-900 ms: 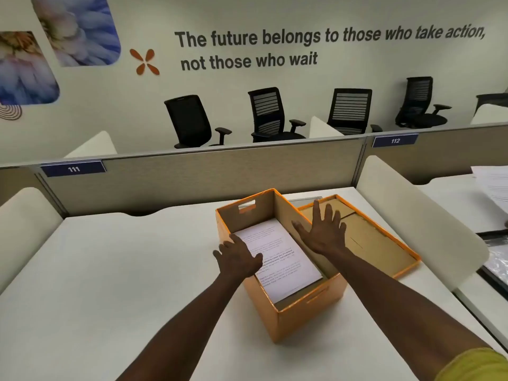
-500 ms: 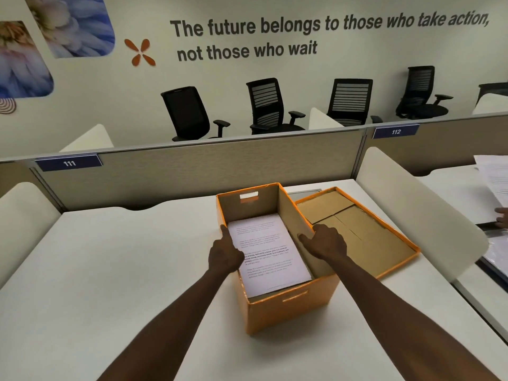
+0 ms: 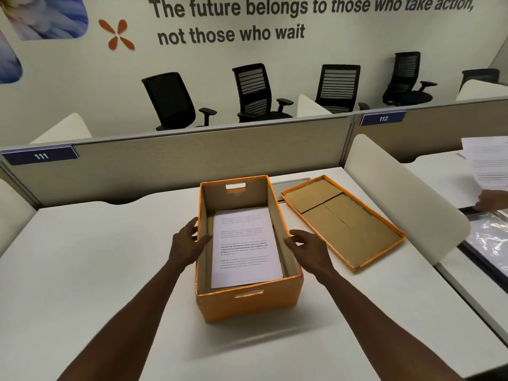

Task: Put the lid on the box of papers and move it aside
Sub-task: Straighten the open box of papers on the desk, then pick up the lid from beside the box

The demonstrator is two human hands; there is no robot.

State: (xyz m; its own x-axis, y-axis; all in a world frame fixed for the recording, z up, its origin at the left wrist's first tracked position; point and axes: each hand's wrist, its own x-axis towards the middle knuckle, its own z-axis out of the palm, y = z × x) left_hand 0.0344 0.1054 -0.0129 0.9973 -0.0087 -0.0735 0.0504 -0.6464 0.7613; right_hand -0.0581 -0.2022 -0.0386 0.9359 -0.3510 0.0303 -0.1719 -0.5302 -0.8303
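Two hands flank the open box (image 3: 248,303) on the table (image 3: 82,270): left hand (image 3: 187,247) and right hand (image 3: 308,250) loosely open against its sides. Papers (image 3: 244,246) lie inside; lid (image 3: 343,220) rests upturned right of the box.

Single head-worn wide-angle view, looking forward and down over a white desk (image 3: 82,270), close above the open box (image 3: 247,306) and both forearms, far wall and chairs (image 3: 170,100) across the top

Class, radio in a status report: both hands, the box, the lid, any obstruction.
Left hand and right hand open, flanking the orange cardboard box. Printed papers inside. Orange-rimmed cardboard lid off, upside down, right of box. Nothing obstructing.
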